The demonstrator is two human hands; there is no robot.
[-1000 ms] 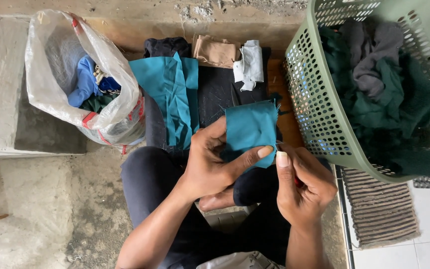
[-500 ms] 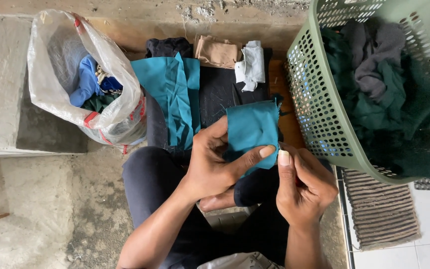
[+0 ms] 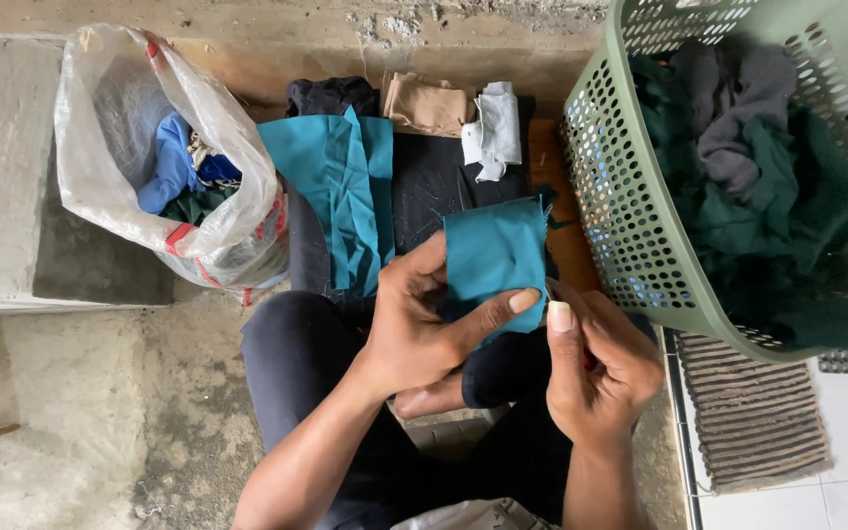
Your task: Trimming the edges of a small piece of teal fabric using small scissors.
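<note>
a: what do the two hands hold?

b: the left hand (image 3: 414, 329) has a closed grip on a small teal cloth piece (image 3: 495, 257); the thumb lies across the lower edge of the piece and the other fingers are behind it. the right hand (image 3: 596, 368) is curled just beside it, at the lower right corner of the piece, with the thumb standing up. if the right grip pinches the cloth or some small thing, i cannot tell; the fingers hide it.

a: and where is this cloth piece, if we take the green basket as the landmark?

b: it is held up just to the left of the green basket (image 3: 640, 245), above the knees of the person. inside the basket are dark green and grey cloths (image 3: 738, 177).

a: what more is to the left of the basket?

b: first a grey-white rag (image 3: 495, 128) and a beige cloth (image 3: 426, 103), then a black cloth (image 3: 424, 186) under them, then a bigger teal cloth (image 3: 341, 186). farthest from the basket stands a clear plastic bag (image 3: 164, 157) with blue scraps inside. below the basket lies a striped mat (image 3: 753, 417).
</note>
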